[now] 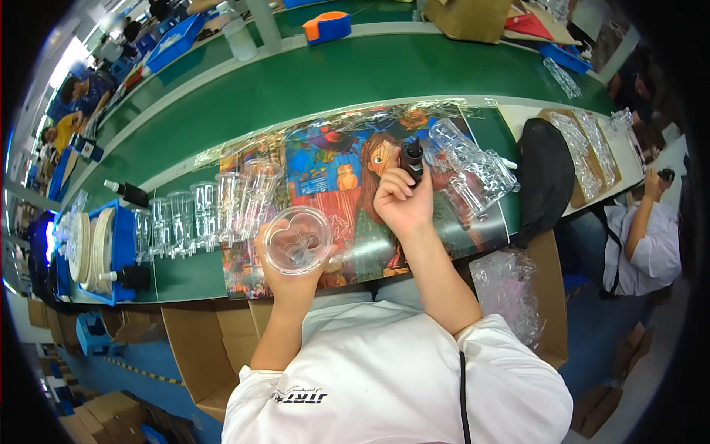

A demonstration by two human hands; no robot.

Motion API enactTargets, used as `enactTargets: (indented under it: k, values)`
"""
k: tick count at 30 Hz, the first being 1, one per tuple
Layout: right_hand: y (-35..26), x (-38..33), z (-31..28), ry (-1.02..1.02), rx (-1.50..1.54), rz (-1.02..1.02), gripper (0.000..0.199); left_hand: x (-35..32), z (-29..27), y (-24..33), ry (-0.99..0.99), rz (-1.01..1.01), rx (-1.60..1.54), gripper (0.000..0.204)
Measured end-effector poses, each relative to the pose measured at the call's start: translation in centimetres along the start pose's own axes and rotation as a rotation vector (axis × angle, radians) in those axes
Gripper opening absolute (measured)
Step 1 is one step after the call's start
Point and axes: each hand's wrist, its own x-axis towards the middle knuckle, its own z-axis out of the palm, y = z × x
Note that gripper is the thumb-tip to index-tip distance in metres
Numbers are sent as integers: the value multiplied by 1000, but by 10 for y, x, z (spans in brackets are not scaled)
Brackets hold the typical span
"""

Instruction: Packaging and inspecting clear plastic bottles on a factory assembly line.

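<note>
My left hand (292, 281) is wrapped round a clear, round-rimmed plastic vessel (298, 240), its open mouth facing up and a lobed shape visible inside. In my right hand (403, 200) is a short black hand-held tool (411, 157) with a narrow dark tip; its exact kind cannot be made out. Both hands are over a glossy printed picture sheet (333, 211) on the bench. To the left of my left hand, a row of clear plastic vessels (205, 211) stands close together. More clear plastic pieces (473, 166) lie in a pile right of my right hand.
A blue bin (123, 248) with white rolls stands at the left, black white-tipped cylinders (127, 193) beside it. At the right lies a black bag-like object (546, 174). Cardboard boxes (200, 348) sit below the bench edge. An orange-and-blue tape dispenser (327, 28) is on the far shelf. Another person (643, 229) works at right.
</note>
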Motion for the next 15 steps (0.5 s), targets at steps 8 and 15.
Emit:
enactTargets:
  k: [8,15]
  values:
    - [-3,-8,6,-13,11,16,40,3,11,-3,-17,-11,-20,76]
    - [4,-37,9,-36,-101,38,43,5,18,9,-19,-117,-69,73]
